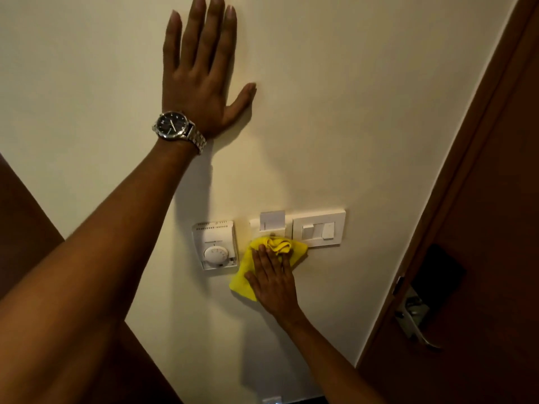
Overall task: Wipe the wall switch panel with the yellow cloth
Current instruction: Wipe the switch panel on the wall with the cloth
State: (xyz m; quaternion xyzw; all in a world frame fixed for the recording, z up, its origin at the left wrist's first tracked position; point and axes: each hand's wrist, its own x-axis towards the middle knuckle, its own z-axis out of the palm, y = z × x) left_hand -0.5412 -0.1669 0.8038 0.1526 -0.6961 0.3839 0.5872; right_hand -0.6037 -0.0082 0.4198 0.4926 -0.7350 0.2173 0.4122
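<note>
A cream wall switch panel (319, 228) with two rocker switches is mounted low on the wall, with a key-card slot (272, 220) at its left end. My right hand (272, 282) presses a yellow cloth (243, 277) flat against the wall, just below the card slot and over the panel's lower left corner. The cloth bunches up at my fingertips. High on the wall my left hand (201, 74) rests flat with fingers spread, holding nothing, a metal watch (175, 126) on its wrist.
A white thermostat (215, 244) with a round dial sits left of the cloth, nearly touching it. A brown wooden door (481, 199) with a black lock plate and metal handle (417, 319) stands at the right. Dark wood shows at the lower left.
</note>
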